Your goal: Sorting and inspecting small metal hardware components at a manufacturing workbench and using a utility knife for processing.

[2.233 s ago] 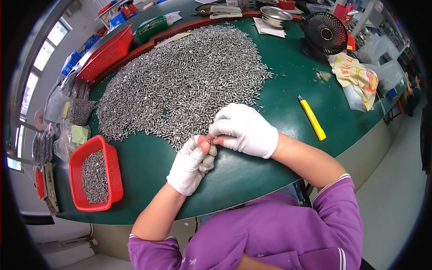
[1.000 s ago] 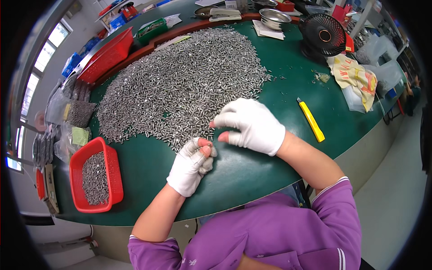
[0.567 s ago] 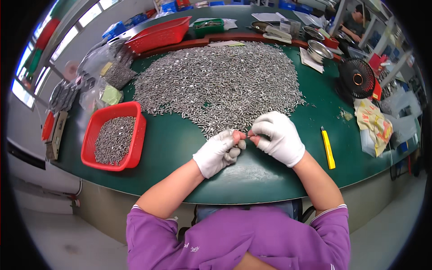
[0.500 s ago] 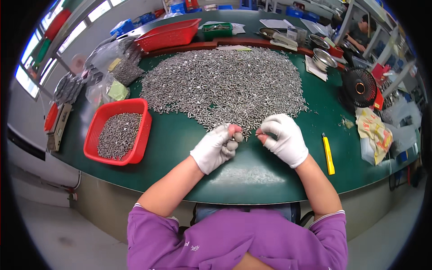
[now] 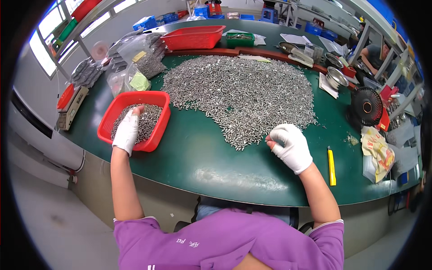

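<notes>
My left hand (image 5: 127, 130), in a white glove with bare fingertips, reaches over the near left part of a red plastic basket (image 5: 102, 131). Small silvery metal pins (image 5: 150, 118) lie inside, beneath the hand. The thumb points forward over them; the other fingers are mostly hidden, so what they hold does not show. By the near right edge of a wide heap of the same pins (image 5: 252, 90), my gloved right hand (image 5: 290, 146) hovers with thumb and forefinger pinched together. Anything between those fingertips is too small to make out.
On the green table (image 5: 216, 175), a yellow utility knife (image 5: 331, 166) lies right of my right hand. A black fan (image 5: 366, 106) stands farther right. Bagged parts (image 5: 148, 58) sit behind the basket, a scale (image 5: 71, 110) at the left edge. Another person (image 5: 377, 54) is at the far right.
My left hand has moved left from the heap's front edge to the red basket. My right hand stays near the heap, still pinched. The whole view has shifted a little.
</notes>
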`<state>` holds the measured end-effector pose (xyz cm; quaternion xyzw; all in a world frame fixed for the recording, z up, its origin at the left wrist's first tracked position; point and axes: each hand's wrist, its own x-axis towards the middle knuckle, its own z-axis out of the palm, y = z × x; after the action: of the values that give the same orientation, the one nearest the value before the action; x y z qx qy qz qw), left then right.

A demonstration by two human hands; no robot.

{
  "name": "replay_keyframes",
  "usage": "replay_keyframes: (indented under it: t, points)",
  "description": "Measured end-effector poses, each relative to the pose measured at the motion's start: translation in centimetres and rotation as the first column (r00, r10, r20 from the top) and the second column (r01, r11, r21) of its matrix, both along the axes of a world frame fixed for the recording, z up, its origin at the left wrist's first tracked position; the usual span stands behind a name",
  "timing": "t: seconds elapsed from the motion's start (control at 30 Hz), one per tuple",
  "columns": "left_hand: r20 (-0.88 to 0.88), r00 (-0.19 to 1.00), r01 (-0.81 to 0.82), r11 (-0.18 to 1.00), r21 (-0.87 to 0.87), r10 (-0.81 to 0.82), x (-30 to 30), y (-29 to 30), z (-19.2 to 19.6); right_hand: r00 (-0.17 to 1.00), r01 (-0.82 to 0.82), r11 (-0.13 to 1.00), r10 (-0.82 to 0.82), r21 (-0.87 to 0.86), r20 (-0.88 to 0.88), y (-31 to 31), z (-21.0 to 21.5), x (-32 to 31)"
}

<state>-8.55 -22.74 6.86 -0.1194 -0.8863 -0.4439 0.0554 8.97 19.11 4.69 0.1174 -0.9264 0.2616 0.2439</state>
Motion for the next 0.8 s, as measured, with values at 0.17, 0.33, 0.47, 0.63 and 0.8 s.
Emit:
replay_keyframes:
  t: [0.17, 0.33, 0.47, 0.63, 0.8]
  points:
    - [-0.144, 0.984, -0.123, 0.986, -0.114, 0.106, 1.7, 3.1, 0.0, 1.000, 0.023, 1.000, -0.023, 0.003, -0.011, -0.6, 2.0, 1.4]
    - [-0.433, 0.877, 0.235, 0.972, 0.008, -0.209, 6.5, 10.9, 0.7, 1.000, -0.012, 1.000, 0.013, -0.015, 0.016, -1.5, 2.7, 3.7]
    - [0.053, 0.826, 0.556, 0.827, 0.082, -0.560, 12.9, 17.0, -1.9, 0.999, -0.043, 0.993, 0.044, -0.110, 0.004, -3.1, 0.7, 5.0]
    - [0.475, 0.540, 0.456, 0.716, 0.528, -0.694, 14.8, 20.6, -3.7, 1.000, 0.009, 0.991, -0.009, -0.134, 0.004, -3.2, -0.9, 6.5]
    - [0.569, 0.395, 0.365, 0.692, 0.623, -0.721, 14.6, 21.9, -4.2, 1.000, 0.027, 0.993, -0.028, -0.119, -0.007, -2.1, -1.8, 7.2]
